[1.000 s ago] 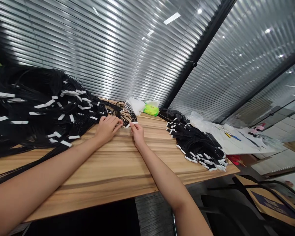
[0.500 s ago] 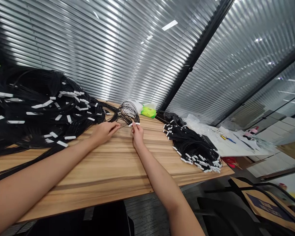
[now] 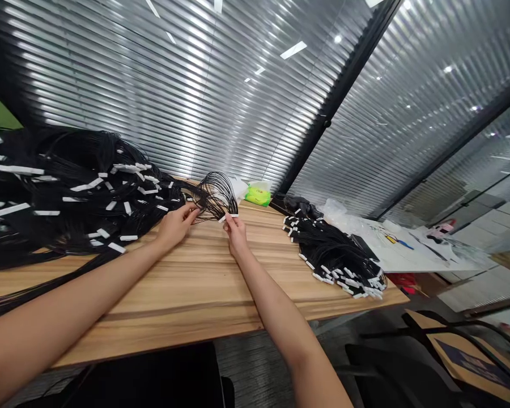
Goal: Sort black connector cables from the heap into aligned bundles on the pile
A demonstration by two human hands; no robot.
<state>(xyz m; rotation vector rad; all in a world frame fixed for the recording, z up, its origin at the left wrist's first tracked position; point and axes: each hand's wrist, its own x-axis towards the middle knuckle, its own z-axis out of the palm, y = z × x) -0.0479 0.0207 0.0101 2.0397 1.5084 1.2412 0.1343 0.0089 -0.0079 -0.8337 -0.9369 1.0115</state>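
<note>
My left hand [image 3: 176, 223] pinches a fan of thin black cords [image 3: 216, 194] where they gather, at the edge of a big heap of black cords with white tags [image 3: 68, 198]. My right hand [image 3: 236, 233] is closed on a small white tag [image 3: 229, 216] at the end of one of those cords. Both hands rest on the wooden table [image 3: 187, 283], a short way apart.
A smaller pile of black tagged cords [image 3: 335, 255] lies at the right of the table. Behind it are clear plastic bags and white sheets [image 3: 391, 238], and a green packet [image 3: 257, 195] by the blinds. A dark chair [image 3: 408, 362] stands below right.
The fan of cords has lifted a little off the table and my left hand's fingers have closed round its gathered end. My right hand keeps hold of the tag.
</note>
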